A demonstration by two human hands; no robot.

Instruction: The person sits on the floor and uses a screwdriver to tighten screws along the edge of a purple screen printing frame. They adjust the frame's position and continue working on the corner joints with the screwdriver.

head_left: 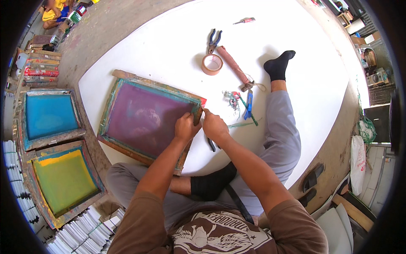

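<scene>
A wooden silk-screen frame with purple mesh stands tilted in front of me, on the left of the white sheet. My left hand is closed around its right side, near the far right corner. My right hand is closed right beside that corner, its fingertips by a small red patch. What the right fingers pinch is too small to make out. Dark tool handles show just below the right hand; I cannot tell whether they are held or lie on the sheet.
Beyond my hands lie blue-handled pliers, a brown tape roll, a wrapped hammer, a screwdriver and a blue cutter. Blue and yellow-green screens stand left, near paper stacks. Another person sits far left.
</scene>
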